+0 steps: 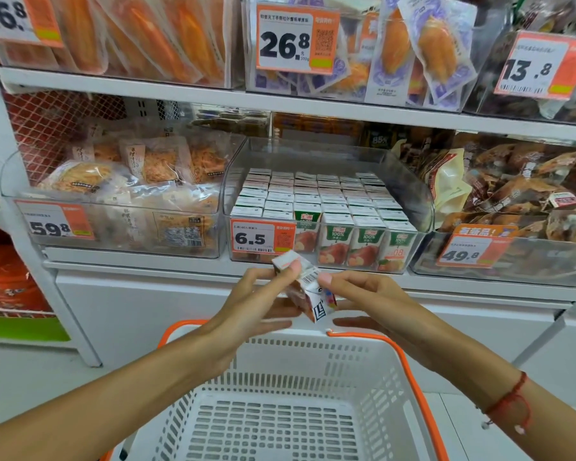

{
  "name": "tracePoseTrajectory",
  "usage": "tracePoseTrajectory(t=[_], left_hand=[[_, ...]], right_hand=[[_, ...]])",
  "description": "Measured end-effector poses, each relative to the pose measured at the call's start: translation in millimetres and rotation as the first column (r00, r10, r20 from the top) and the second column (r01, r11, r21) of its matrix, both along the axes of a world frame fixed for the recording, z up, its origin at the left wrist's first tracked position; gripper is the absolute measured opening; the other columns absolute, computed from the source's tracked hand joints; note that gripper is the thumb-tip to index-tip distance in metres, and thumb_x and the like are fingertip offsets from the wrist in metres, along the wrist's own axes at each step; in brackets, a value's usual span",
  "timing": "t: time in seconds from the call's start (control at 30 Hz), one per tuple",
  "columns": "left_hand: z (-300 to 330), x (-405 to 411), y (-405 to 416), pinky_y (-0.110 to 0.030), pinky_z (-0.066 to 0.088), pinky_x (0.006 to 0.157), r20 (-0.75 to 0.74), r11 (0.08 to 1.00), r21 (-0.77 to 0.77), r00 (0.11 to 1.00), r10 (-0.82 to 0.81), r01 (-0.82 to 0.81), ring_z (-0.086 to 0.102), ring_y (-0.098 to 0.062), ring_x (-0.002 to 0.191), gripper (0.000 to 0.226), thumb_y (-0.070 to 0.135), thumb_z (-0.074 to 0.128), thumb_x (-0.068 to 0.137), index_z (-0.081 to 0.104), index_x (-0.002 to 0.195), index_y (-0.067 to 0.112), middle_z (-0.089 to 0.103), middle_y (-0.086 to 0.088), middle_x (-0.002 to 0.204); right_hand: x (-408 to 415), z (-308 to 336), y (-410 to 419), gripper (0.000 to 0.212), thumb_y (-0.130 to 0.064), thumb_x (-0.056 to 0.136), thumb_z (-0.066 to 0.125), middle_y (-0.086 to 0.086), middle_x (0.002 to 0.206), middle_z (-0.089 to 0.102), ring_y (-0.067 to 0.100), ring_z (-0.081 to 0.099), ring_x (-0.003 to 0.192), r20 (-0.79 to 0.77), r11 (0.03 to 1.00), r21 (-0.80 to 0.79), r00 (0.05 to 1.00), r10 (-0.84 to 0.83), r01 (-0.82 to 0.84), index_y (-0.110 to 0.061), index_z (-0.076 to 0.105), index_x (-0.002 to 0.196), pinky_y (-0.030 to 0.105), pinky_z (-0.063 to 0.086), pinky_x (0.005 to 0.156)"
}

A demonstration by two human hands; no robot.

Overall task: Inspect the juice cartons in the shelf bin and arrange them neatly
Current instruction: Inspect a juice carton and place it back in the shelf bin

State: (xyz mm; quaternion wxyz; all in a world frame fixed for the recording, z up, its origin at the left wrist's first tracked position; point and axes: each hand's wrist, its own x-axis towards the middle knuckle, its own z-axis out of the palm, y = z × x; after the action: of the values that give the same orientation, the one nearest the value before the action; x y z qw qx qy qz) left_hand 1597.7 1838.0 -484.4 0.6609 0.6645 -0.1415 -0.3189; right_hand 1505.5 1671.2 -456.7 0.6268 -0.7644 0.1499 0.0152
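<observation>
carton (305, 289): light, stiff, crushable; best gripped by flat sides
left hand (256, 304): pinching top end
right hand (363, 294): pinching barcode side

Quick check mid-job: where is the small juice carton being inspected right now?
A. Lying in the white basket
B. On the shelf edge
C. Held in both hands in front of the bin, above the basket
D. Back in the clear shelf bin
C: the small white juice carton is pinched by the left hand and right hand, tilted, above the white slotted plastic basket with orange rim and in front of the clear plastic shelf bin.
</observation>
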Motion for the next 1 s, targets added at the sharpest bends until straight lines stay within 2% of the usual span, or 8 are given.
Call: tracePoseTrajectory(t=[0.17,0.27,0.33,0.5,0.63,0.73,0.87,1.0], left_hand=[[6.3,-7.5,-2.1,-0.015,0.056,0.078,0.245,0.972,-0.222,0.96,0.134,-0.079,0.072,-0.008,0.091,0.061,0.038,0.072,0.068,0.045,0.122,0.033,0.076,0.001,0.1],[7.9,-8.8,-1.8,-0.014,0.054,0.078,0.293,0.969,-0.245,0.95,0.105,-0.031,0.071,-0.007,0.096,0.056,0.024,0.073,0.077,0.045,0.125,0.033,0.074,0.004,0.108],[9.0,-6.5,-1.1,-0.017,0.056,0.081,0.308,0.979,-0.201,0.946,0.098,-0.036,0.07,-0.004,0.095,0.054,0.019,0.071,0.083,0.047,0.13,0.031,0.072,0.005,0.112],[7.9,7.1,3.3,-0.023,0.059,0.077,0.053,0.98,-0.195,0.998,0.039,-0.027,0.072,-0.013,0.096,0.044,0.029,0.073,0.081,0.058,0.122,0.026,0.076,0.0,0.102],[8.0,21.7,11.9,-0.025,0.059,0.075,-0.039,0.985,-0.172,0.999,-0.026,0.019,0.072,-0.016,0.099,0.047,0.043,0.077,0.068,0.072,0.109,0.02,0.075,-0.004,0.108],[10.8,33.0,18.8,-0.023,0.058,0.074,-0.029,0.984,-0.138,0.993,-0.115,0.11,0.071,-0.019,0.101,0.036,0.041,0.079,0.068,0.077,0.101,0.027,0.074,-0.006,0.11],[23.8,42.7,21.6,-0.017,0.057,0.07,0.188,0.993,0.009,0.975,-0.117,0.117,0.073,-0.01,0.094,0.041,0.045,0.081,0.063,0.075,0.1,0.031,0.076,0.004,0.1],[49.3,49.1,8.8,-0.011,0.052,0.068,0.421,0.998,0.062,0.905,-0.055,0.032,0.07,0.002,0.088,0.01,0.047,0.075,0.068,0.074,0.079,0.045,0.075,0.019,0.091]], right_hand=[[-0.2,-1.9,-0.3,0.065,-0.051,0.057,0.079,-0.001,0.103,0.075,0.014,0.071,0.099,0.061,0.999,0.036,0.998,-0.013,0.01,-0.029,0.067,0.117,0.037,0.054,0.094],[1.6,-6.9,2.8,0.071,-0.052,0.051,0.083,-0.005,0.097,0.075,0.011,0.071,0.092,0.175,0.984,-0.099,0.976,-0.131,0.15,-0.033,0.065,0.117,0.042,0.059,0.085],[2.5,-10.6,1.0,0.067,-0.048,0.058,0.086,-0.011,0.095,0.073,0.006,0.068,0.089,0.311,0.911,-0.324,0.938,-0.154,0.257,-0.031,0.065,0.119,0.032,0.059,0.082],[2.5,-10.1,-3.1,0.057,-0.031,0.069,0.085,-0.011,0.105,0.062,0.007,0.057,0.095,0.51,0.555,-0.742,0.854,0.102,0.377,-0.025,0.064,0.121,0.016,0.046,0.078],[4.6,-8.5,0.2,0.056,-0.027,0.072,0.079,-0.008,0.11,0.057,0.011,0.054,0.102,0.491,0.485,-0.809,0.836,0.245,0.333,-0.026,0.059,0.124,0.024,0.049,0.077],[7.9,-6.5,-4.5,0.054,-0.025,0.076,0.077,-0.013,0.116,0.058,0.006,0.055,0.107,0.505,0.582,-0.759,0.829,0.242,0.292,-0.027,0.058,0.127,0.027,0.05,0.086],[13.7,-5.7,-15.7,0.055,-0.029,0.079,0.078,-0.017,0.122,0.059,0.004,0.055,0.112,0.497,0.581,-0.77,0.819,0.286,0.264,-0.031,0.056,0.129,0.03,0.051,0.09],[33.8,3.9,-31.7,0.057,-0.031,0.082,0.076,-0.011,0.129,0.058,0.009,0.055,0.114,0.514,0.497,-0.805,0.798,0.315,0.323,-0.028,0.053,0.134,0.028,0.051,0.09]])
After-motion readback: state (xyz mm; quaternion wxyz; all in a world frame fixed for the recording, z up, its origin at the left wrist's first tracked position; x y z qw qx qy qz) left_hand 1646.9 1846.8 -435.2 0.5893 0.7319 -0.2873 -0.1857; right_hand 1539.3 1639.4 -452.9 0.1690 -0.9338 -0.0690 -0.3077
